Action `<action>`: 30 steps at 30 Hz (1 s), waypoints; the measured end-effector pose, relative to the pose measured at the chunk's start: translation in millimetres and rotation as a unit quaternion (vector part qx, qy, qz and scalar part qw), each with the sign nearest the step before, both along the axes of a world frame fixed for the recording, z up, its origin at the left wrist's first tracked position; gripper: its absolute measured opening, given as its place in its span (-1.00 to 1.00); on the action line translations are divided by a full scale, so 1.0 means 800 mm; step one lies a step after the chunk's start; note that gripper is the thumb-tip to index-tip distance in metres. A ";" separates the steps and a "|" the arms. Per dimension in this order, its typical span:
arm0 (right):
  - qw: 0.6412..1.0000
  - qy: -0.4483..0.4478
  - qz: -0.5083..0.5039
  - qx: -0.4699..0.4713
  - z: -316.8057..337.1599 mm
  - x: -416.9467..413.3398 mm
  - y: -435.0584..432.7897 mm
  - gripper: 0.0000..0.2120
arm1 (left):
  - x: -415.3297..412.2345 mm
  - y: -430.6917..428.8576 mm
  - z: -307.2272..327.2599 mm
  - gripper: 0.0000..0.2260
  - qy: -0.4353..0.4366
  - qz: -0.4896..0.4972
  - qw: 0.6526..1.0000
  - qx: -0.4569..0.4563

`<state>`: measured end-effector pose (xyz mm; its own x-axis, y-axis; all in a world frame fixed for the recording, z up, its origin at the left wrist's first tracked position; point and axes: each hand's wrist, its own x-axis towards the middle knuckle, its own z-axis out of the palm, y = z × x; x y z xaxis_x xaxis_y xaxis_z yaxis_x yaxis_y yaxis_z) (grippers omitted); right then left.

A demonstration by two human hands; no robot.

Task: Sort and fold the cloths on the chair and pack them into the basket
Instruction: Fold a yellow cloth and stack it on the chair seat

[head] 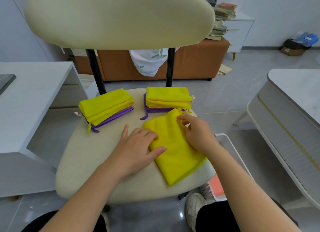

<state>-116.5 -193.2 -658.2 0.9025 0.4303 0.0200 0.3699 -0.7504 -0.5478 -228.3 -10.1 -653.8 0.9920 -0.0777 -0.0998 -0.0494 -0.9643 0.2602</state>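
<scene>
White basket [232,150] beside the chair [97,155] — contents mostly hidden. Left hand [136,148] presses flat, fingers straight, on the yellow cloth [178,160] — right hand [197,133] pinches its far corner.

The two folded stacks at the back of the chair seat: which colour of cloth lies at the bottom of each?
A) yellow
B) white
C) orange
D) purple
D: purple cloth shows beneath the yellow layers of both the left stack and the right stack.
</scene>
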 end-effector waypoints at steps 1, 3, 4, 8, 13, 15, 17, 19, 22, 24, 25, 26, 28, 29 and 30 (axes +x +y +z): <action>1.000 0.002 0.006 0.009 0.000 -0.001 0.003 -0.55 | 0.000 0.003 -0.002 -0.19 -0.020 0.016 0.999 -0.023; 1.000 0.004 0.003 0.012 -0.001 -0.003 0.007 -0.56 | 0.004 0.011 -0.008 -0.41 -0.082 0.069 0.992 -0.071; 1.000 0.002 -0.001 0.007 -0.002 -0.004 0.008 -0.56 | 0.007 0.015 -0.010 -0.53 -0.106 0.101 0.985 -0.094; 0.999 -0.012 -0.015 -0.027 -0.004 -0.007 0.004 -0.58 | 0.021 0.021 -0.015 -0.51 -0.079 0.194 0.963 -0.167; 1.000 0.002 -0.014 -0.026 -0.001 -0.005 0.002 -0.61 | 0.024 0.025 -0.014 -0.66 -0.067 0.264 0.934 -0.232; 1.000 0.010 -0.013 -0.024 -0.001 -0.004 0.003 -0.61 | 0.017 0.033 -0.013 -0.68 -0.076 0.272 0.933 -0.221; 1.000 0.020 -0.018 -0.006 0.000 -0.003 0.004 -0.62 | 0.010 0.046 -0.011 -0.67 -0.101 0.277 0.929 -0.226; 0.999 0.024 -0.026 0.013 0.001 -0.003 0.004 -0.62 | 0.001 0.059 -0.008 -0.63 -0.118 0.279 0.912 -0.278; 0.998 0.028 -0.041 0.036 0.000 -0.004 0.002 -0.65 | -0.008 0.072 -0.006 -0.64 -0.109 0.266 0.869 -0.403; 0.996 0.029 -0.064 0.054 0.000 -0.005 -0.001 -0.69 | -0.011 0.077 -0.009 -0.68 -0.094 0.257 0.865 -0.419; 0.995 0.024 -0.079 0.057 0.000 -0.005 -0.002 -0.72 | -0.011 0.079 -0.012 -0.72 -0.090 0.255 0.871 -0.410; 0.994 0.018 -0.094 0.055 0.001 -0.006 -0.004 -0.75 | -0.012 0.080 -0.014 -0.74 -0.088 0.252 0.877 -0.399; 0.991 0.021 -0.121 0.050 0.002 -0.009 -0.008 -0.79 | -0.013 0.081 -0.017 -0.76 -0.091 0.242 0.893 -0.369; 0.990 0.032 -0.128 0.048 0.003 -0.010 -0.010 -0.78 | -0.014 0.081 -0.018 -0.77 -0.094 0.233 0.903 -0.349; 0.990 0.044 -0.128 0.040 0.003 -0.013 -0.011 -0.77 | -0.015 0.079 -0.018 -0.78 -0.097 0.223 0.913 -0.328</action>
